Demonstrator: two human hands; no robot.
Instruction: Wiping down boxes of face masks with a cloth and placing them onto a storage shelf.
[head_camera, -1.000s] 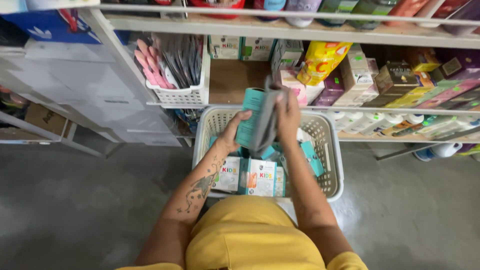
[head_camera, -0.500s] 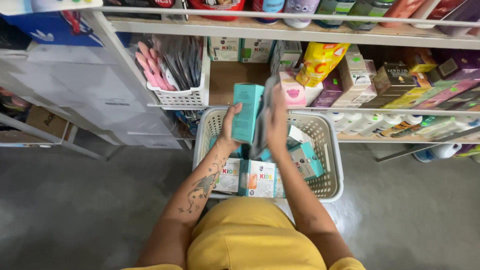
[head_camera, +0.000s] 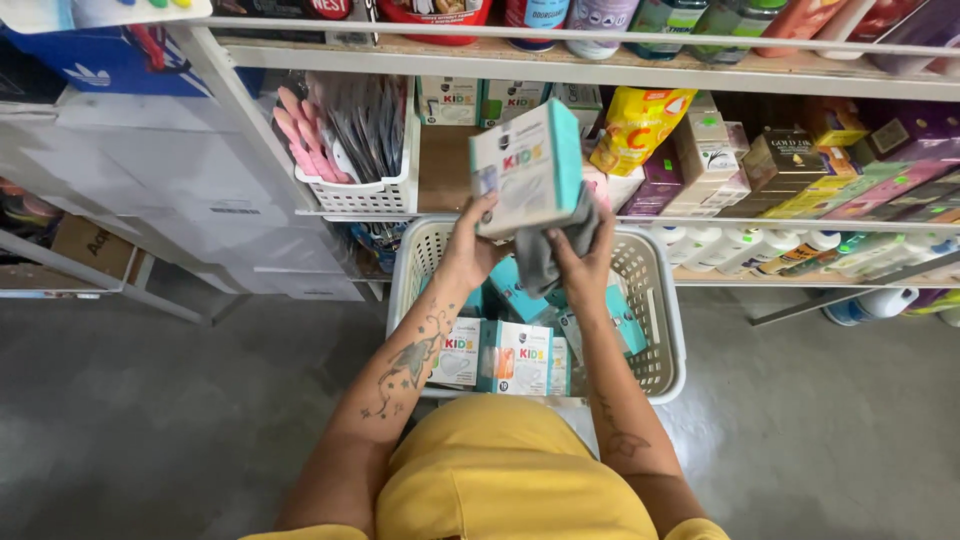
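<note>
Left hand (head_camera: 470, 250) grips box (head_camera: 527, 165) — right hand (head_camera: 585, 262) grips cloth (head_camera: 545, 255), fingers half hidden.

The floor (head_camera: 130, 420) is bare grey concrete, a little stained, and it fills the near part of the scene on both sides. At the far side a long shelving unit (head_camera: 600, 65) with white metal rails runs from left to right; its upper board is wooden and carries bottles and jars, and the shelf below is packed with coloured cartons and white bottles. A white slotted bin (head_camera: 365, 190) sits on the lower shelf at the left and holds pink and dark items. Further left stand pale grey drawers (head_camera: 120, 170) with a blue box (head_camera: 90, 60) above them. At the far left a brown cardboard box (head_camera: 85, 245) lies under a low rack. The light is soft and even.
</note>
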